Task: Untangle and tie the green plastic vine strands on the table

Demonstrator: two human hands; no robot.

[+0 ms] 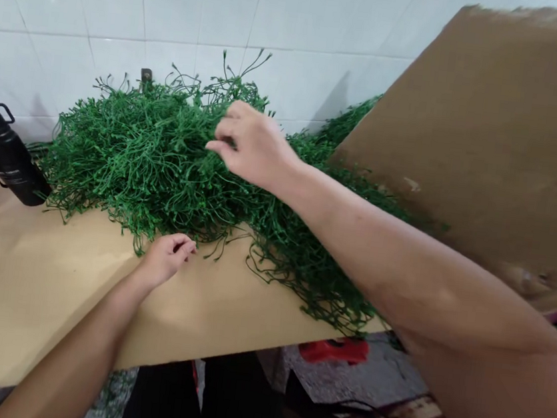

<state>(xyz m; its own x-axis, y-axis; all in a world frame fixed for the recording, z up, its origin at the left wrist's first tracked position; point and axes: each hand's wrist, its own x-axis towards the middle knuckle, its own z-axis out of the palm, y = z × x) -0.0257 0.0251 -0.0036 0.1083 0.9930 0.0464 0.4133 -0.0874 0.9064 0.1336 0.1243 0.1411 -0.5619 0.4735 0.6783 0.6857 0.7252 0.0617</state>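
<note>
Over green sprigs [137, 146], right hand [254, 142], curled

No lettering, brand or number can be read with certainty. Small pale marks [11, 175], set in short rows like print, are borne low on the side of the black flask [1, 144], which is placed toward the left end of the bench [51, 263], near its back edge; they are too small and blurred to be made out.

Stems [150, 141] plastic-looking; wall tiles [306, 11] glossy, smooth; cardboard [492, 139] matt, rough-edged.
</note>
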